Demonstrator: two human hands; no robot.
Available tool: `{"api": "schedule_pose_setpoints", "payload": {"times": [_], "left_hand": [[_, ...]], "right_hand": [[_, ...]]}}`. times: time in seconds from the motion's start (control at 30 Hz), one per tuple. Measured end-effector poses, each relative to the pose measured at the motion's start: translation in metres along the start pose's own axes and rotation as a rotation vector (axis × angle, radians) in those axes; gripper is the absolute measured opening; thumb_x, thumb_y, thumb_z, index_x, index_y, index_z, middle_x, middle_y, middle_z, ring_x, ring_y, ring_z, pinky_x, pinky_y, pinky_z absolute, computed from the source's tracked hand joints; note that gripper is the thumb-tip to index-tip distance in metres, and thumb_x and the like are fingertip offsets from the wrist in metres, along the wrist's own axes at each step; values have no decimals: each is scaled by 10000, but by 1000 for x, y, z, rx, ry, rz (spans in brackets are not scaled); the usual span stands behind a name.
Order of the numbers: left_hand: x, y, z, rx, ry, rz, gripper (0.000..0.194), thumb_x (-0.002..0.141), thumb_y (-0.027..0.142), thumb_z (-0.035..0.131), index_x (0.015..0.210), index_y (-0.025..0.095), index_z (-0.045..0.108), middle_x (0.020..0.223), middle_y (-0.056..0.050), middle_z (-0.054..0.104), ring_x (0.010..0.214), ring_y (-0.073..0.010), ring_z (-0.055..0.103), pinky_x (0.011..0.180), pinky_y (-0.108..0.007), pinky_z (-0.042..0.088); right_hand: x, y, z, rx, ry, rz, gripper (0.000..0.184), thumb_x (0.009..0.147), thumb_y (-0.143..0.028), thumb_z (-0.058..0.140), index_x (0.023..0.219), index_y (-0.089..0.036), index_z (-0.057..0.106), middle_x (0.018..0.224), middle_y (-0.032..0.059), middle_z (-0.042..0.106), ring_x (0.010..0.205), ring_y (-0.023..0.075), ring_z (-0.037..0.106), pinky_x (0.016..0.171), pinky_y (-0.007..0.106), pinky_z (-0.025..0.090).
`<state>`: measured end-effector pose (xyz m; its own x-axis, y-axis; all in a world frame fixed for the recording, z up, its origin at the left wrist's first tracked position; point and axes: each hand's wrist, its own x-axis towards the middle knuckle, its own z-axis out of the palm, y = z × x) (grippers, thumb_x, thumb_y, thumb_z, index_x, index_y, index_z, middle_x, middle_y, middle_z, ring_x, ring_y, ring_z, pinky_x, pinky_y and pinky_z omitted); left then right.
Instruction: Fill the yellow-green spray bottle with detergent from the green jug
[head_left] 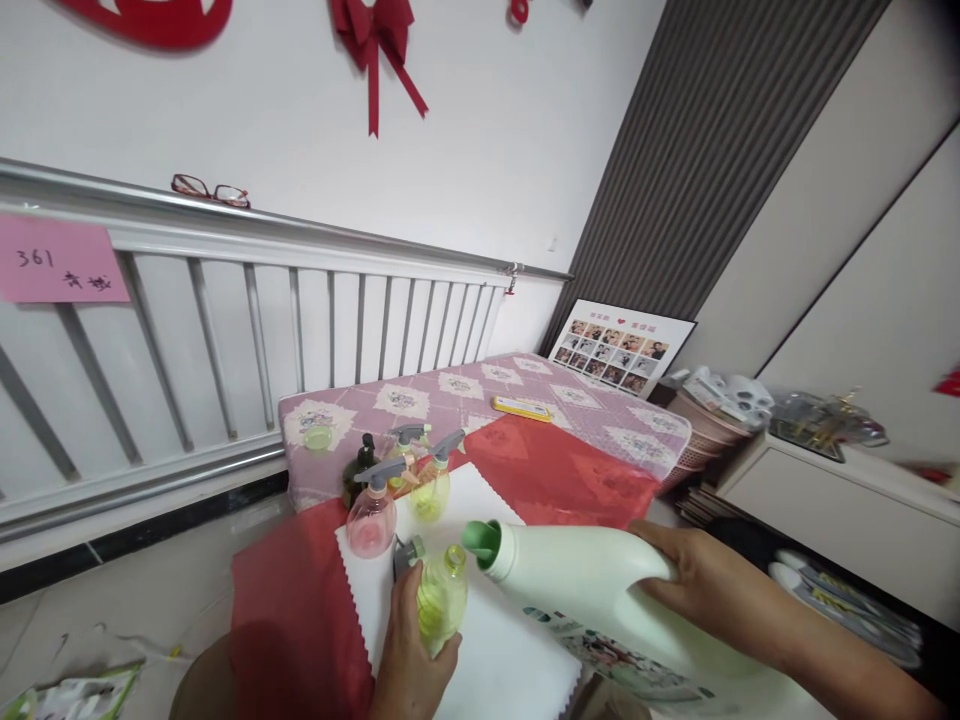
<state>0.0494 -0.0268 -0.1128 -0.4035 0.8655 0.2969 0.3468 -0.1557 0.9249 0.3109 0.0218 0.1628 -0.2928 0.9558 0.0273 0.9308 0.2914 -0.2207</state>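
- Pink bottle [370,524] stands pump-fitted on the white sheet [495,645].
- Left grip [412,645] clasps the yellow bottle [442,605], mouth [454,558] bare, over the sheet; fill level unclear.
- Right grip [694,570] holds the pale green jug [577,570], spout [480,541] beside that mouth; no stream visible, so pouring seems undone.
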Motion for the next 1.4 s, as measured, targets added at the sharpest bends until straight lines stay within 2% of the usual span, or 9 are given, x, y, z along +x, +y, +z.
{"api": "schedule_pose_setpoints", "payload": {"times": [0.1,0.2,0.33,0.47,0.67,1.2,1.4], "left_hand": [[1,-5,0,-2,-28,2,763,680,112,611,1402,183,375,1462,-154,486,1398,-313,456,1194,-490,390],[2,-6,-2,6,-40,-5,771,690,114,610,1411,176,347,1480,-177,454,1417,-324,427,1200,-512,377],[3,-3,-4,15,-10,-44,776,723,139,580,1441,164,288,1480,-203,418,1426,-347,404,1170,-573,392],[3,-2,-3,39,39,-41,768,729,124,572,1442,183,293,1464,-189,421,1424,-336,404,1170,-560,389],[2,-3,2,63,105,15,797,701,55,566,1436,215,303,1428,-159,451,1389,-312,439,1183,-544,374],[2,2,0,46,93,14,782,676,34,548,1410,198,334,1407,-163,469,1369,-325,458,1164,-541,394],[2,5,0,41,93,7,776,686,46,544,1415,212,334,1394,-147,488,1355,-309,474,1161,-529,402]], "right_hand": [[3,-2,-4,0,-138,-32,296,692,-116,522,888,-269,683,876,9,813,787,226,739,693,280,514],[4,-9,-7,-87,-134,-37,217,717,-114,533,833,-251,656,870,35,806,795,229,732,684,280,487],[7,-20,-9,-151,-142,-50,224,711,-99,541,831,-252,654,906,43,804,822,229,728,681,277,467],[13,-25,-10,-187,-150,-59,260,712,-101,535,869,-256,673,923,42,799,832,236,723,697,294,460],[21,-31,-15,-240,-162,-38,130,704,-142,562,765,-232,633,840,58,788,749,230,699,638,289,425],[29,-38,-25,-376,-159,-58,84,696,-184,558,744,-227,612,793,70,746,690,218,663,579,278,327],[30,-42,-28,-366,-151,-70,124,697,-170,568,774,-227,648,816,75,750,720,224,674,598,277,345]]}}
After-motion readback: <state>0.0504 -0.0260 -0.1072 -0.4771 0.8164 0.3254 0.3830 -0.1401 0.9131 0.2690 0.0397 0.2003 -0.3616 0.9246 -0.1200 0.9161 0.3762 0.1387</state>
